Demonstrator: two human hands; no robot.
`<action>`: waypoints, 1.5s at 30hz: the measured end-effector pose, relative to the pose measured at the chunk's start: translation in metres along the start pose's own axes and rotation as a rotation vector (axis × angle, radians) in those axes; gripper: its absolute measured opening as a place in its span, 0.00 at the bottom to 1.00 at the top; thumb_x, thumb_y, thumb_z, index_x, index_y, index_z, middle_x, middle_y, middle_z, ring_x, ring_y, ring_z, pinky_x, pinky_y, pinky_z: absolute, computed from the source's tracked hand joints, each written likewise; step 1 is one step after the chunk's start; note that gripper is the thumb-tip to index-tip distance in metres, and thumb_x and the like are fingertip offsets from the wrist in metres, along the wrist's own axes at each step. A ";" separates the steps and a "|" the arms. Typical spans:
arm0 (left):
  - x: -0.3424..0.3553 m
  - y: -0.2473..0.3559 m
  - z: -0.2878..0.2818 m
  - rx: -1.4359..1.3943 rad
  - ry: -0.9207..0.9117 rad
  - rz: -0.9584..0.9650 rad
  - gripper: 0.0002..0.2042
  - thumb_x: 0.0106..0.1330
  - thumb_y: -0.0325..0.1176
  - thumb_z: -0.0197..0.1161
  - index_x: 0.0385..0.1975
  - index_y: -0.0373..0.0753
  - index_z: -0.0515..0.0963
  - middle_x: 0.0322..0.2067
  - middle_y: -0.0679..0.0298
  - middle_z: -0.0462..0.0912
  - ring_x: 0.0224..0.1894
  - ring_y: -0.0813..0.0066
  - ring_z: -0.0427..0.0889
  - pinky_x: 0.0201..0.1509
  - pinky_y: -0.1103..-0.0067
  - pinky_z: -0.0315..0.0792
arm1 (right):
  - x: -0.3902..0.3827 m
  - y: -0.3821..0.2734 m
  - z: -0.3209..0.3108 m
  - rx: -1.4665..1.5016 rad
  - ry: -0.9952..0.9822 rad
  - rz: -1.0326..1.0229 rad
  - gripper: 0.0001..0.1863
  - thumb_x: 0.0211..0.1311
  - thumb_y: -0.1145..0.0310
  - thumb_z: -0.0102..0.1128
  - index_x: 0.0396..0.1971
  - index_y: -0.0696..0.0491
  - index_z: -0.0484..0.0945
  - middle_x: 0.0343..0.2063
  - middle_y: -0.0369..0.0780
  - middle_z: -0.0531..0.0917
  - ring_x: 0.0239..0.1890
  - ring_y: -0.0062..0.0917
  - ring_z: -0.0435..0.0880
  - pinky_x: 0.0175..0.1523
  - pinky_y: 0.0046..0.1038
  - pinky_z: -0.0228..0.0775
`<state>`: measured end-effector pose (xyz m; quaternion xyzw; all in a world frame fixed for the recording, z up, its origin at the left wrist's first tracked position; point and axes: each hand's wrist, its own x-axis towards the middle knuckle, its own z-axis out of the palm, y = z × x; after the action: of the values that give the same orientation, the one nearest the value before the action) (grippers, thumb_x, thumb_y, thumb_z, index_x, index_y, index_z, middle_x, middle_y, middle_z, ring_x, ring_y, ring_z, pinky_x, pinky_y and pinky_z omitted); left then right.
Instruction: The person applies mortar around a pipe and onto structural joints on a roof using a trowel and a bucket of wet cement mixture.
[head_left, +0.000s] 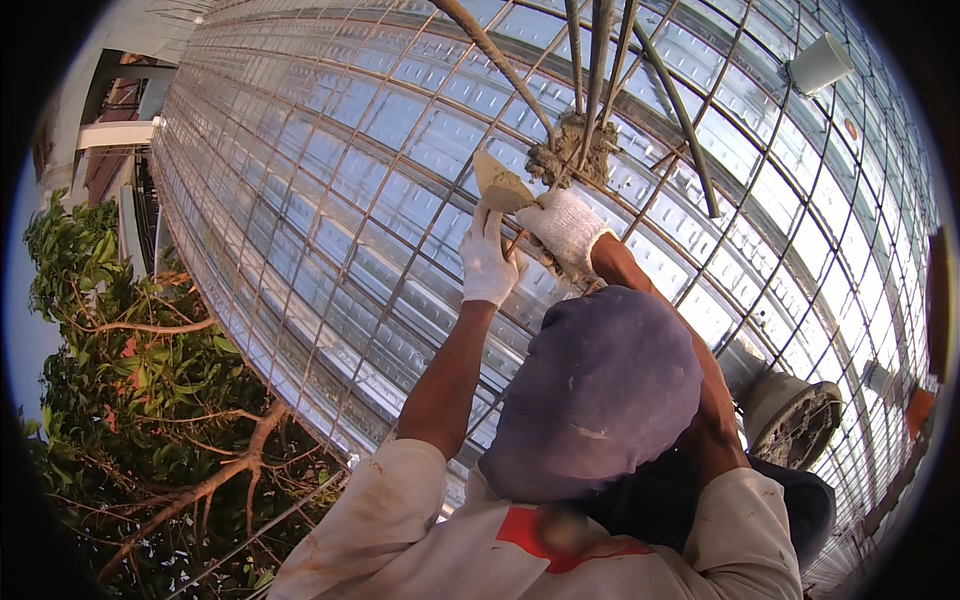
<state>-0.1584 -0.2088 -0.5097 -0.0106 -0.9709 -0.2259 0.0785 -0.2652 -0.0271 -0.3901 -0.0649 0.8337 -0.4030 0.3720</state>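
Neither my left hand nor my right hand is visible. Directly below me a co-worker in a purple head covering [590,385] and pale shirt [370,520] leans over steel mesh [370,190]. The co-worker's gloved right hand [560,230] grips a mortar-smeared trowel [502,185]; the gloved left hand [485,265] has its fingers at the blade's lower edge. Beside them a lump of grey mortar [590,150] surrounds the base of several upright bars [597,60]. Ribbed shiny metal sheeting [340,255] lies under the mesh.
A bucket with grey residue [795,430] stands at the right. White pipe stubs [820,65] poke through the mesh, and a loose dark bar [675,115] crosses it. Beyond the sheeting's left edge are tree branches [225,465] and a concrete building [125,70].
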 end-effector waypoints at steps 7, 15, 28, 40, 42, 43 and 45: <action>0.001 0.002 0.005 -0.052 0.106 0.089 0.41 0.49 0.20 0.71 0.70 0.38 0.69 0.71 0.46 0.71 0.48 0.45 0.84 0.54 0.57 0.81 | 0.004 0.037 -0.030 0.052 -0.011 0.177 0.22 0.71 0.59 0.57 0.40 0.65 0.87 0.26 0.52 0.88 0.29 0.39 0.93 0.35 0.43 0.84; 0.001 0.007 0.001 -0.099 0.121 0.051 0.39 0.48 0.19 0.71 0.68 0.37 0.72 0.70 0.46 0.72 0.43 0.49 0.85 0.51 0.59 0.82 | -0.011 0.039 -0.029 -0.002 -0.077 0.047 0.25 0.69 0.56 0.59 0.39 0.68 0.88 0.30 0.51 0.90 0.35 0.40 0.92 0.48 0.43 0.81; -0.001 0.000 0.002 0.006 -0.006 -0.008 0.38 0.55 0.23 0.72 0.70 0.37 0.68 0.74 0.46 0.67 0.64 0.37 0.77 0.67 0.52 0.74 | 0.006 0.034 0.012 -0.083 0.015 -0.088 0.11 0.67 0.69 0.60 0.43 0.57 0.86 0.37 0.54 0.91 0.43 0.48 0.93 0.48 0.45 0.84; -0.007 -0.003 0.004 0.031 0.032 0.013 0.39 0.52 0.23 0.75 0.70 0.36 0.70 0.74 0.47 0.69 0.61 0.38 0.78 0.65 0.52 0.74 | 0.034 0.042 0.028 -0.317 0.136 -0.216 0.14 0.69 0.64 0.60 0.45 0.57 0.87 0.40 0.57 0.90 0.46 0.50 0.92 0.51 0.46 0.84; -0.004 -0.001 0.004 0.019 0.053 0.024 0.40 0.52 0.22 0.75 0.70 0.36 0.70 0.74 0.48 0.69 0.61 0.39 0.79 0.66 0.53 0.74 | 0.010 0.034 0.000 -0.080 0.031 -0.077 0.18 0.70 0.60 0.59 0.47 0.58 0.87 0.38 0.56 0.90 0.43 0.48 0.92 0.50 0.45 0.83; -0.006 -0.005 -0.001 0.011 0.038 0.007 0.40 0.52 0.22 0.75 0.71 0.36 0.69 0.74 0.48 0.69 0.62 0.39 0.79 0.66 0.54 0.74 | -0.002 0.024 -0.010 0.055 -0.015 -0.005 0.21 0.71 0.57 0.58 0.48 0.59 0.87 0.36 0.55 0.89 0.41 0.47 0.92 0.49 0.43 0.82; 0.001 0.008 -0.001 -0.049 0.001 0.003 0.41 0.53 0.21 0.74 0.72 0.35 0.69 0.74 0.49 0.69 0.62 0.40 0.79 0.68 0.55 0.74 | -0.041 0.029 -0.039 0.102 -0.078 0.083 0.26 0.72 0.52 0.57 0.49 0.62 0.87 0.34 0.52 0.89 0.40 0.42 0.92 0.49 0.43 0.81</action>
<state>-0.1590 -0.2022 -0.5052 -0.0137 -0.9650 -0.2496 0.0791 -0.2571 0.0337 -0.3724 -0.0270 0.7989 -0.4263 0.4235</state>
